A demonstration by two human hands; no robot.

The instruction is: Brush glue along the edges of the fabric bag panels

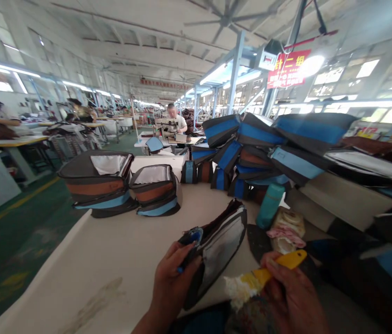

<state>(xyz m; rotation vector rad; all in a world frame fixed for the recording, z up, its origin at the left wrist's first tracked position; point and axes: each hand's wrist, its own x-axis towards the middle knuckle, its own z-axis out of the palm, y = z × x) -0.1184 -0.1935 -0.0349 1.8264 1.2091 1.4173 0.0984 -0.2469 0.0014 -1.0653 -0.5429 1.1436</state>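
Observation:
My left hand (173,280) is closed on the near end of a dark fabric piece (221,241), with its thumb over the edge. The piece stands tilted above the table, its pale inner side facing right and a bit of blue showing by my fingers. In my right hand (291,287) is a yellow-handled brush (258,276), gripped by the handle. Its pale, clotted bristles point left, a short way right of the fabric piece and apart from it.
Stacked brown and blue fabric cases (94,190) stand at the table's back left. More blue and grey pieces (258,134) are piled at the back right. A teal bottle (270,205) leans near a pink cloth (288,235). A person (181,121) sits farther back.

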